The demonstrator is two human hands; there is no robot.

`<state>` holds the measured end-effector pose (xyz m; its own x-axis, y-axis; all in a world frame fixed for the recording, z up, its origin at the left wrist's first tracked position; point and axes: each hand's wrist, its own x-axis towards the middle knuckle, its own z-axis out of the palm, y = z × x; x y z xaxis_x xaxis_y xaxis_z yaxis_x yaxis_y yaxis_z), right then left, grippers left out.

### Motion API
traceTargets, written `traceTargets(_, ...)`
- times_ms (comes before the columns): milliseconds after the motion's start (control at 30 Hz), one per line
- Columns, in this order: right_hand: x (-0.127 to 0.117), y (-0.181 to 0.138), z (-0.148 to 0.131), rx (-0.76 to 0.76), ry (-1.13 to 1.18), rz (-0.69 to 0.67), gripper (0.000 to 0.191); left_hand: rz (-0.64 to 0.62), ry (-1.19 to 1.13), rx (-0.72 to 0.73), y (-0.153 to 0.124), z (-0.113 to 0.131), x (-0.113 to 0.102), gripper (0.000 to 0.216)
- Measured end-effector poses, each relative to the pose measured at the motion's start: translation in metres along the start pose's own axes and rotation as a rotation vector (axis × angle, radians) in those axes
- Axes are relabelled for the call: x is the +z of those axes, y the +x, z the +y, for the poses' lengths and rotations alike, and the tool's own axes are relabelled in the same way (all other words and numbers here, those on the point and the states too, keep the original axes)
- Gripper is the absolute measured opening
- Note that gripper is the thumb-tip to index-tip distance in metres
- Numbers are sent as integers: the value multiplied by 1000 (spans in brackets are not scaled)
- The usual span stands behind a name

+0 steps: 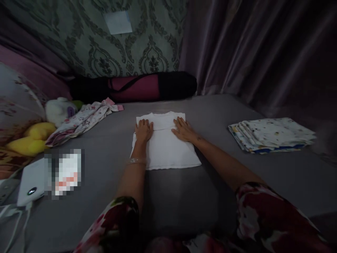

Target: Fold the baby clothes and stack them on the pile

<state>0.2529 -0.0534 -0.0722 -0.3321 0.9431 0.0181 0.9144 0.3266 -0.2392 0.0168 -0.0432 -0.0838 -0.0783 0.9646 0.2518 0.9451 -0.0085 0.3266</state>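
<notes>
A white garment lies flat and partly folded on the grey bed sheet straight ahead of me. My left hand rests flat on its upper left part, fingers stretched out. Palm down on the upper right part lies my right hand, fingers spread. Both hands press the fold near the garment's far edge. Neither hand holds anything.
A stack of folded printed cloths sits at the right. A crumpled floral garment, a white plush toy and a yellow plush toy lie at the left. A white device with cables is near left. A dark rolled bag lies along the wall.
</notes>
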Motion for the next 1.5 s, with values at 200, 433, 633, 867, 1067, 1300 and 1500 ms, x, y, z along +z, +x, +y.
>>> traceTargets(200,-3,-83,-2,-164,-27,-21,64,-10,59,37,2,-3,3,48)
traceTargets(433,-13,-164,-1,-295,37,-60,57,-132,176,133,-8,-11,-3,58)
traceTargets(633,-19,-191,7,-407,154,33,45,-149,167,344,-48,-28,-39,54)
traceTargets(867,-23,-182,11,-502,140,91,27,-403,-193,483,-131,-48,-104,47)
traceTargets(1067,-25,-183,5,-471,-28,56,35,-357,-147,488,-163,-70,-113,35)
traceTargets(1300,-16,-173,13,-465,131,153,36,-400,-106,575,-157,-78,-114,40)
traceTargets(1500,-19,-154,16,-395,335,118,22,-416,-49,587,-150,-70,-117,34)
